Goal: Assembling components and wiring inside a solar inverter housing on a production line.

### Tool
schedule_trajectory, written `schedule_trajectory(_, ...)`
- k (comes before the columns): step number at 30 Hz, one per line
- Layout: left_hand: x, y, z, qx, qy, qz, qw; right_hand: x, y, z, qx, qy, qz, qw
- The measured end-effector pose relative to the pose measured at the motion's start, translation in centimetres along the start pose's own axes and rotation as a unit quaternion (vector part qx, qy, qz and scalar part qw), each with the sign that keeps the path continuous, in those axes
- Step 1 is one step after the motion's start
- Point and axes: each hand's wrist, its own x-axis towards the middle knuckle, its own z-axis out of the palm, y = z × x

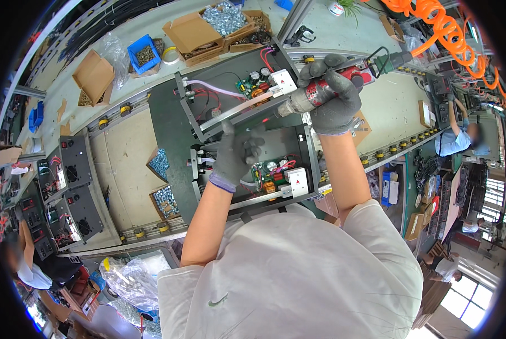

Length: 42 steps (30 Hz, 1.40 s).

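Right of the frame's upper centre, my right hand (339, 101) wraps its fingers around the red-and-grey air screwdriver (319, 94), over open black chassis (291, 142); my left hand's (235, 155) are loosely spread. I'd square the bit (266, 120) before pressing.

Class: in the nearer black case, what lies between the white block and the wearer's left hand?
In the head view, a green circuit board lies between the left hand and the white block.
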Motion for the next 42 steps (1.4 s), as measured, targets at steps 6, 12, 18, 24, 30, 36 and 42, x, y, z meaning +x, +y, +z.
schedule_trajectory(6,0.4,-2.2,-1.3,0.047,0.112,0.001,0.993,3.4,2.0,-2.7,-0.192,0.040,-0.142,0.970)
schedule_trajectory(12,-0.2,-2.4,-1.2,0.090,0.121,-0.004,0.989,5.5,4.3,-4.9,-0.256,0.061,-0.165,0.951)
schedule_trajectory(18,-0.3,-2.2,-1.0,0.080,0.121,0.007,0.989,5.7,4.6,-5.3,-0.238,0.069,-0.148,0.957)
schedule_trajectory(24,0.4,-3.5,-3.4,0.029,0.114,0.029,0.993,5.9,4.6,-5.2,-0.237,0.048,-0.139,0.960)
schedule_trajectory(30,0.2,-3.3,-3.0,0.036,0.138,0.008,0.990,5.8,4.9,-5.5,-0.244,0.028,-0.139,0.960)
schedule_trajectory(36,-0.2,-3.2,-3.1,0.038,0.118,0.032,0.992,6.2,5.1,-4.6,-0.243,0.015,-0.104,0.964)
schedule_trajectory(42,0.0,-3.2,-3.0,0.004,0.105,0.027,0.994,6.5,5.3,-3.8,-0.249,-0.015,-0.089,0.964)
